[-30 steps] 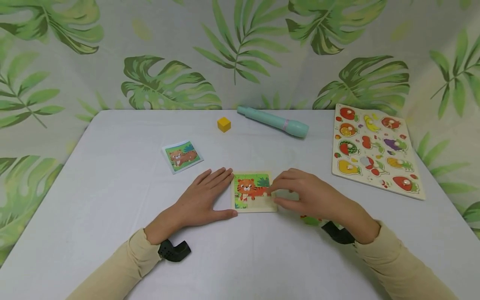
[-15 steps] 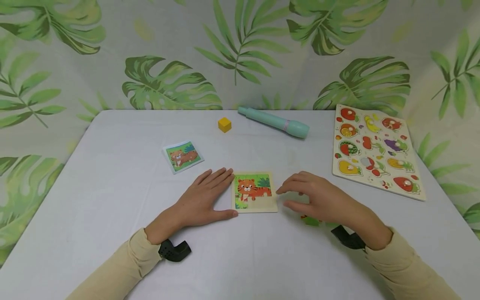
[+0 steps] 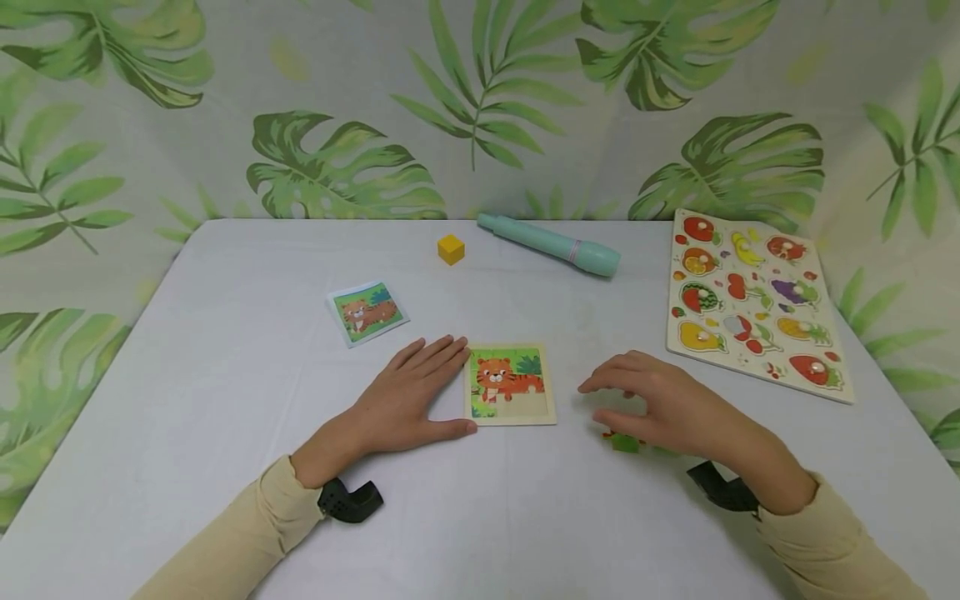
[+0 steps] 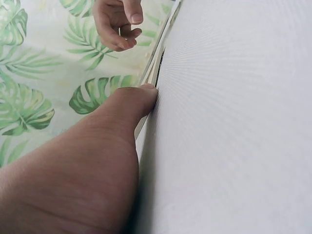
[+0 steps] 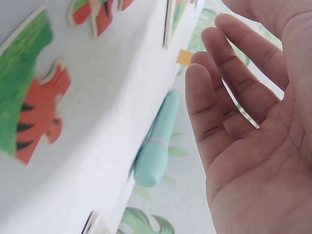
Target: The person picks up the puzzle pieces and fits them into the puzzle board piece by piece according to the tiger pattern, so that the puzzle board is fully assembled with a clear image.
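My left hand (image 3: pixel 405 400) lies flat on the table, its fingertips and thumb touching the left side of a small tiger jigsaw puzzle (image 3: pixel 512 382) in a wooden frame. Most of the picture is filled in; bare wood shows at the lower right. To the right of the frame, my right hand (image 3: pixel 660 398) hovers over the table with fingers loosely bent and nothing in them. Beneath it lie loose puzzle pieces, partly hidden in the head view. In the right wrist view, one green and orange striped puzzle piece (image 5: pixel 36 105) shows, with another piece (image 5: pixel 100 14) beyond.
A tiger picture card (image 3: pixel 367 313) lies behind the left hand. Farther back are a yellow cube (image 3: pixel 451 249) and a mint-green toy microphone-shaped tube (image 3: pixel 551 244). A fruit peg puzzle board (image 3: pixel 759 307) occupies the back right, before a leaf-patterned cloth.
My right hand has drawn away from the puzzle frame, to the right and slightly toward me, over the loose pieces. The left hand has stayed in place.
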`<state>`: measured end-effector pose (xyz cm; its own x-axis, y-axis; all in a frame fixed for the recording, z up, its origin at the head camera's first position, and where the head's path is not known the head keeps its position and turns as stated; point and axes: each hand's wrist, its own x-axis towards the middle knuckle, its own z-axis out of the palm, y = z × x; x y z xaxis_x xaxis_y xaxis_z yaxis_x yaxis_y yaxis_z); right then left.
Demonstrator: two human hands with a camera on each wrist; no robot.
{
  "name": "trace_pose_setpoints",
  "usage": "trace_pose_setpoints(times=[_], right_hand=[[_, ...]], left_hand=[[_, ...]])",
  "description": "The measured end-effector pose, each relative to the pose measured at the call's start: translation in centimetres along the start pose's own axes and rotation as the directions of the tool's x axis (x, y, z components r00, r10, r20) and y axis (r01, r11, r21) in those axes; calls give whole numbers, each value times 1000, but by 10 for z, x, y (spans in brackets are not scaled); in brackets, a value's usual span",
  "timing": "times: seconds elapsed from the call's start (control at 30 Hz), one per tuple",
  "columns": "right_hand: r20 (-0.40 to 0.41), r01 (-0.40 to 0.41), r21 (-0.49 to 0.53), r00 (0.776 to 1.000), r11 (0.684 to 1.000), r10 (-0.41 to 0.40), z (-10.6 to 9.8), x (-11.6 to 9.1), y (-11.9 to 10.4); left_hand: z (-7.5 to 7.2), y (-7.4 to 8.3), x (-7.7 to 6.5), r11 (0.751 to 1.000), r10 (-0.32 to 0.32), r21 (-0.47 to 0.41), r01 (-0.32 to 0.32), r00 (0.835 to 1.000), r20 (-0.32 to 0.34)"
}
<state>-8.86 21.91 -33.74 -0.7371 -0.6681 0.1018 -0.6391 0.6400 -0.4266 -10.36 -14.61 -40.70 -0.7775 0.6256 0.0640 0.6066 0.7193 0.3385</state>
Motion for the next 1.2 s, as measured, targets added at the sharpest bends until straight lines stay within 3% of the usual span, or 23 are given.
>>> trace_pose_setpoints(times=[0.47,0.87,1.2], right_hand=[[61,-60,78,997,995,55,2,-21,17],[173,-110,15,979,994,106,3,-32,28],[111,-88,17,990,996,86,4,-34,31]], left_hand=[[0,0,0,1000,2,9,-2,1000,-3],[0,0,-1,1000,6,4,-6,1000,-4],[-1,0,0,1000,5,1,-5,1000,2]])
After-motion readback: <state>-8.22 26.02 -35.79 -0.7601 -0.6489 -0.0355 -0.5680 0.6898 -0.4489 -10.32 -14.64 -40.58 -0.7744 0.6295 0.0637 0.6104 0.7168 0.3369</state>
